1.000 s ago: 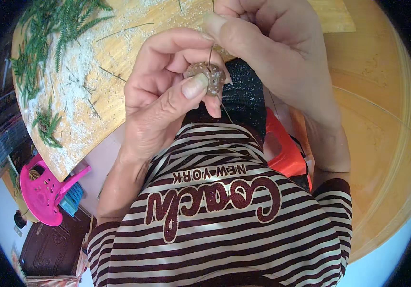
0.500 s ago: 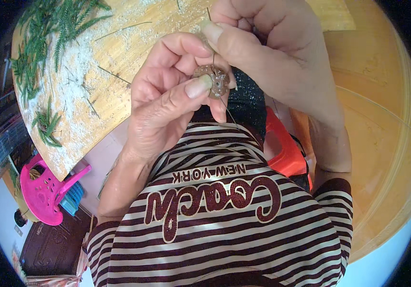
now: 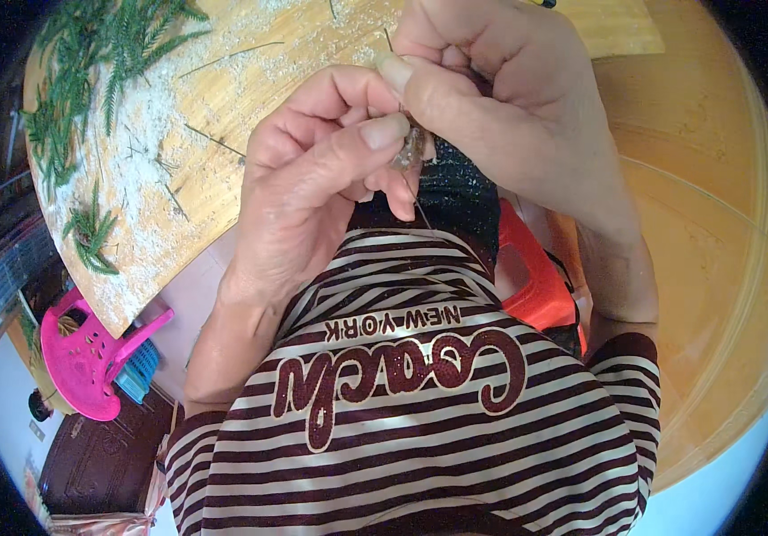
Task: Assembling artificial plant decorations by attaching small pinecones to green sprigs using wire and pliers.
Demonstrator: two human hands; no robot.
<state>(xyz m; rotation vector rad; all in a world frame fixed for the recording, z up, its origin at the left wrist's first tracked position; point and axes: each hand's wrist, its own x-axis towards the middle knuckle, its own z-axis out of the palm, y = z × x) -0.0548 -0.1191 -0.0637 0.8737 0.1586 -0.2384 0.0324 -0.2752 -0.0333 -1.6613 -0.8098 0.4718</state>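
Note:
My left hand [image 3: 308,170] is closed on a small rounded brownish piece [image 3: 411,150] flecked with white. The thumb covers much of it, so its full shape is hidden. A thin dark wire [image 3: 421,213] sticks out below the piece towards my striped shirt. Above, thumb and fingers of my right hand [image 3: 522,112] pinch the upper part of the wire, whose tip rises just past the thumbnail. Both hands nearly touch, held over my lap.
Green artificial fir sprigs [image 3: 67,98] lie on the wooden table [image 3: 232,107] at the left, amid white flakes [image 3: 138,188] and several loose dark wires [image 3: 214,141]. A pink plastic chair [image 3: 84,362] stands at lower left. Something red [image 3: 531,277] shows beside my lap.
My left thumb has slid up over the brownish piece, which now shows less of its surface and looks turned. The right hand has shifted slightly, still pinching the wire.

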